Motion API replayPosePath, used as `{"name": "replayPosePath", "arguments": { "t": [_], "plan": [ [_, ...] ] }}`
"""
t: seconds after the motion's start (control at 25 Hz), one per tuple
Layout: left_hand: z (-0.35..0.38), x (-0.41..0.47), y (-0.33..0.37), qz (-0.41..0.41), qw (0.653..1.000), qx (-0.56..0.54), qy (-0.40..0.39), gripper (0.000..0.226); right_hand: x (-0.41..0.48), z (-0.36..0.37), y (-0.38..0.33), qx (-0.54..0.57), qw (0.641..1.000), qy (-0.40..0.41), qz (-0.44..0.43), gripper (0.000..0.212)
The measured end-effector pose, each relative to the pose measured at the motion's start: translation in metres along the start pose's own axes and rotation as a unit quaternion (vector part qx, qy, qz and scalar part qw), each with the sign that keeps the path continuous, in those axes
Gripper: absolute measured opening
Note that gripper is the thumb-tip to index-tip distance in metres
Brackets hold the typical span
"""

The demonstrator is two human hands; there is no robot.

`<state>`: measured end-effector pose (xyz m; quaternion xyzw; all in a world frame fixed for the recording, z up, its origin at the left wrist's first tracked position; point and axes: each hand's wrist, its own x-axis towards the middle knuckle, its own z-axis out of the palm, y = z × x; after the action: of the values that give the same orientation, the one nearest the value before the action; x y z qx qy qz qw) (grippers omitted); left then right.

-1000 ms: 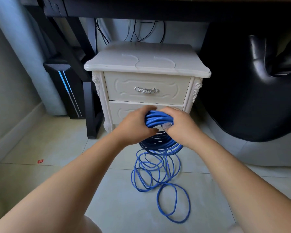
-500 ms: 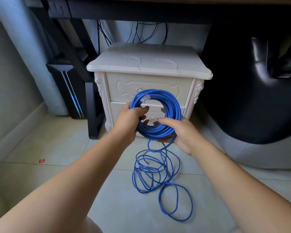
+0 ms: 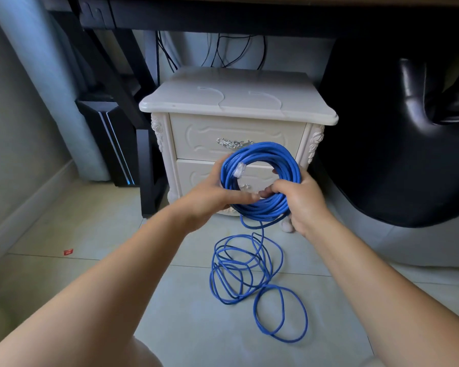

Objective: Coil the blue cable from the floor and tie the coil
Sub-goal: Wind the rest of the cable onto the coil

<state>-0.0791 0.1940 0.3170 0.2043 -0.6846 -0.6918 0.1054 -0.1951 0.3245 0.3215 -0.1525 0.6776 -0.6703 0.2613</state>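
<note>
A round coil of blue cable (image 3: 272, 157) hangs in the air in front of the cabinet, held upright between both hands. My left hand (image 3: 210, 197) grips its lower left side, thumb across the strands. My right hand (image 3: 302, 200) grips the lower right side, fingers curled through the ring. A clear plug (image 3: 240, 169) shows at the coil's upper left. From the coil's bottom a single strand drops to several loose blue loops (image 3: 249, 276) lying on the tiled floor.
A cream two-drawer cabinet (image 3: 236, 104) stands right behind the coil. A black computer tower (image 3: 109, 139) and a dark desk leg are to its left, a black chair (image 3: 398, 133) to its right. A small red scrap (image 3: 68, 251) lies on the floor at left.
The coil went from bunched low between both hands to lifted and turned upright facing me. My right hand has moved from beneath it to grip its lower right side.
</note>
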Motion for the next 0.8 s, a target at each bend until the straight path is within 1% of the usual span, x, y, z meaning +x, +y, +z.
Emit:
{"name": "replayPosePath", "arguments": {
  "t": [0.04,0.08,0.12,0.16,0.24,0.32,0.36,0.44,0.52,0.56,0.6,0.72,0.8],
  "plan": [
    [-0.007,0.0,0.0,-0.003,0.999,0.001,-0.054,0.109,0.002,-0.003,-0.001,-0.034,0.999,0.007,-0.024,0.034],
    [-0.012,-0.001,0.0,-0.01,0.996,0.008,-0.094,0.12,0.003,-0.007,-0.001,-0.063,0.997,0.013,-0.042,0.033],
    [-0.014,-0.002,0.001,-0.015,0.993,0.021,-0.115,0.124,0.005,-0.01,0.0,-0.098,0.993,0.018,-0.058,0.033],
    [-0.015,-0.005,0.002,-0.015,0.992,0.034,-0.119,0.124,0.006,-0.012,0.001,-0.144,0.987,0.022,-0.073,0.032],
    [-0.008,-0.007,0.005,0.006,0.994,0.067,-0.087,0.117,0.006,-0.011,0.003,-0.242,0.965,0.01,-0.106,0.034],
    [0.003,-0.008,0.006,0.038,0.99,0.133,-0.028,0.101,0.004,-0.007,0.004,-0.291,0.947,-0.028,-0.134,0.036],
    [0.007,-0.009,0.006,0.057,0.982,0.178,0.009,0.091,0.002,-0.004,0.003,-0.299,0.942,-0.042,-0.145,0.037],
    [0.011,-0.007,0.005,0.097,0.959,0.25,0.093,0.064,-0.001,-0.001,0.003,-0.301,0.939,-0.054,-0.159,0.037],
    [0.013,-0.004,0.005,0.125,0.941,0.268,0.163,0.028,-0.004,0.002,0.002,-0.29,0.941,-0.054,-0.168,0.036],
    [0.015,-0.003,0.005,0.129,0.94,0.257,0.184,0.016,-0.006,0.002,0.0,-0.275,0.945,-0.052,-0.169,0.034],
    [0.016,-0.002,0.006,0.129,0.942,0.239,0.198,0.012,-0.006,0.002,-0.002,-0.254,0.951,-0.046,-0.168,0.032],
    [0.02,0.0,0.008,0.13,0.953,0.147,0.229,0.012,-0.006,-0.001,-0.009,-0.166,0.973,-0.041,-0.156,0.031],
    [0.022,0.0,0.012,0.12,0.956,0.074,0.256,0.013,-0.006,-0.001,-0.005,-0.109,0.985,-0.049,-0.126,0.031]
  ]
}}
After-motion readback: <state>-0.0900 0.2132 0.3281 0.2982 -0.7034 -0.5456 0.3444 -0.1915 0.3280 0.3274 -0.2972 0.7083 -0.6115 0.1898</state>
